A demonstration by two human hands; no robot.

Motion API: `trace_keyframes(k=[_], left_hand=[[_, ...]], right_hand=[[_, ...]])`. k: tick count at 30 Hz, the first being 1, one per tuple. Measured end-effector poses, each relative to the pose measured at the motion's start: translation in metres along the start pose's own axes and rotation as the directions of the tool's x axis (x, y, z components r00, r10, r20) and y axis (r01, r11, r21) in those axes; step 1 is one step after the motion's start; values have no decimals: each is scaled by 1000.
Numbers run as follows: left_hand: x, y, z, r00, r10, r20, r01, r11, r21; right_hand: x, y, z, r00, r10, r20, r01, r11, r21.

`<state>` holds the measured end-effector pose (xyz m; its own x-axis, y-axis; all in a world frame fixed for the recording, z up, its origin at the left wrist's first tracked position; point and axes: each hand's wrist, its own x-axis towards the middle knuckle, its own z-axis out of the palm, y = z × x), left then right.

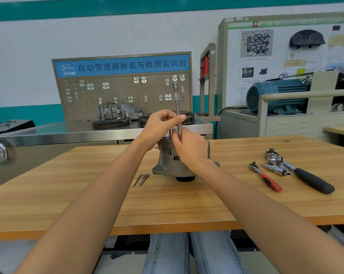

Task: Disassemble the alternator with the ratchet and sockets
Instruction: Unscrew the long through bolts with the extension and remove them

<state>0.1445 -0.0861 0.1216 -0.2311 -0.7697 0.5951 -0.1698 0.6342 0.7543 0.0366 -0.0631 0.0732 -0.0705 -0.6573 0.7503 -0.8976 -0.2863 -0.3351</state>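
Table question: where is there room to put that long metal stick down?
Bare wood lies left of the bolts and along the table near edge. It is crowded right of the alternator, around the red-handled ratchet and black-handled ratchet.

- premises: a vehicle-mechanics training workshop, by the fittings observed.
- far centre: a steel-topped bench (68, 131) carrying a pegboard (123, 95) with rows of tool hooks and a blue header sign (121, 65) in chinese characters.
- on that bench: a cast gearbox housing (116, 111) and a toothed ring gear (110, 123).
- far right: a display board (285, 56) with printed diagrams and a mounted instrument cluster (306, 39); a teal electric motor (275, 95) stands before it on a cabinet.
- near: a wood-laminate worktable (167, 204); at its right lie ratchet wrenches (297, 171), at its centre loose long bolts (141, 179).
- walls white with teal bands.
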Motion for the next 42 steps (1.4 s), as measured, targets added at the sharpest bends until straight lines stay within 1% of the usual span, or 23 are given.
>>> trace_keyframes(k=[9, 12, 17, 19, 22, 25, 29, 34, 38, 42], left_hand=[[-3, 6, -1, 995, -20, 99, 17, 999, 35], [-4, 6, -3, 994, -21, 104, 20, 1000, 11], [-3, 3, -1, 997, -2, 76, -2, 998, 55], [-3, 2, 1, 999, 9, 47, -11, 999, 34], [-1, 0, 2, 1000, 18, 13, -19, 1000, 19], [2, -1, 3, 1000, 10, -1, -10, 999, 30], [2, -2, 4, 1000, 13, 9, -13, 998, 54], [0, 2, 0, 995, -4, 98, 2, 1000, 19], [-1, 3, -2, 992, -13, 123, 12, 1000, 8], [-2, 3, -2, 993, -22, 117, 21, 1000, 10]], right_hand=[[1, 0, 1, 1000, -5, -12, 5, 1000, 1], [1, 0, 2, 1000, -9, -5, 9, 1000, -8], [1, 1, 2, 1000, 5, -9, -5, 1000, 6], [1, 3, 2, 1000, 16, 3, -16, 999, 49], [3, 7, 2, 999, 45, -18, -42, 983, 177], [1, 12, 4, 999, 30, -42, -20, 976, 218], [0, 15, 5, 999, -26, -30, 32, 979, 199], [0, 16, 6, 994, -98, -47, 104, 986, 133], [-1, 16, 6, 993, -114, -38, 118, 985, 127], [-2, 11, 3, 995, -99, -24, 100, 994, 41]])
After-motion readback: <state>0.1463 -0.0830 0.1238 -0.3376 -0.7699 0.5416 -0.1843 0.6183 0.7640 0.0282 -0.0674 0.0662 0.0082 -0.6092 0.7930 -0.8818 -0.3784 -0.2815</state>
